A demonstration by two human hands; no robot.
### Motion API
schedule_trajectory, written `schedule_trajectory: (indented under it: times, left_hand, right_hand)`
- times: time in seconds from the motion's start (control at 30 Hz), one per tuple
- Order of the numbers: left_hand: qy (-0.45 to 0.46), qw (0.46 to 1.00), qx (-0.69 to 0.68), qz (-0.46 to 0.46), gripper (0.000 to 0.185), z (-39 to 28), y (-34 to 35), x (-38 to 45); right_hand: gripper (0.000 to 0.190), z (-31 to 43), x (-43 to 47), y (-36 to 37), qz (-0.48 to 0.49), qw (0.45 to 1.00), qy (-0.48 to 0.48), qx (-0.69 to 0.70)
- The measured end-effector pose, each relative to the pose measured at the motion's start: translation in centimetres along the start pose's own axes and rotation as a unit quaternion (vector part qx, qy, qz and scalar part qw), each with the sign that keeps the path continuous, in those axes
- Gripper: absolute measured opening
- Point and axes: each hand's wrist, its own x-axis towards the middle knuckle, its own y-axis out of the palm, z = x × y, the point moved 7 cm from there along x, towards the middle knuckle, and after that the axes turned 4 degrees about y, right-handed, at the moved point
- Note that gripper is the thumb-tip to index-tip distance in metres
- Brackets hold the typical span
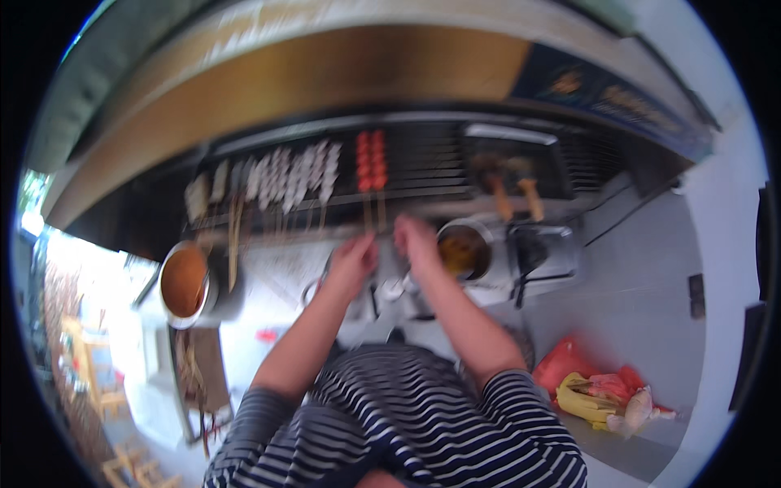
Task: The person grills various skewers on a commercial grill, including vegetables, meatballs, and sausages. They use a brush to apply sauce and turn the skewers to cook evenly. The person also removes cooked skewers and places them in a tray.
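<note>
Two red sausage-like skewers [371, 161] lie side by side on the dark grill [421, 155], their wooden sticks pointing towards me. My left hand [356, 259] is at the lower end of the left stick, fingers curled; blur hides whether it grips it. My right hand [413, 238] is raised just right of the sticks, also blurred, its fingers bent. To the left on the grill lies a row of several pale meat skewers [296, 177]. A pot with yellowish liquid [464, 250] stands just right of my right hand.
A pot of orange-brown sauce [183, 282] stands at the counter's left end, near bare wooden sticks [235, 244]. Two wooden-handled brushes [515, 198] rest in a dark tray at right; a clear container [552, 253] is below it. A metal hood [366, 67] overhangs the grill. Plastic bags [601, 393] lie lower right.
</note>
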Motion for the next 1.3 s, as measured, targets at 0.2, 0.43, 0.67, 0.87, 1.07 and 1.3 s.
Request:
schedule_trajectory:
  times: [0.2, 0.43, 0.67, 0.87, 1.07, 1.3]
  left_hand:
    - [-0.026, 0.99, 0.121, 0.061, 0.031, -0.1, -5.0, -9.4]
    - [-0.041, 0.989, 0.139, -0.008, 0.026, 0.2, -10.3, -13.7]
    - [-0.007, 0.995, 0.066, -0.075, 0.027, 1.3, -12.7, -15.7]
    - [-0.032, 0.994, 0.025, -0.101, 0.028, 3.4, -15.3, -17.9]
    - [-0.029, 0.996, 0.033, -0.08, 0.028, 1.3, -13.1, -16.8]
    - [-0.008, 0.997, -0.065, -0.046, 0.031, -2.3, -9.4, -10.6]
  right_hand:
    - [0.015, 21.2, -15.5, -2.5, 0.177, 0.883, -0.305, -0.309]
    - [0.018, 45.4, -23.6, 6.0, -0.162, 0.495, -0.681, -0.515]
    - [0.021, 51.7, -12.9, 10.5, -0.063, 0.461, -0.501, -0.73]
    - [0.024, 53.0, -11.7, 9.5, 0.027, 0.503, -0.445, -0.741]
    - [0.024, 54.0, -10.1, 8.9, 0.021, 0.51, -0.421, -0.75]
    - [0.029, 55.5, -8.5, 7.1, 0.046, 0.504, -0.446, -0.739]
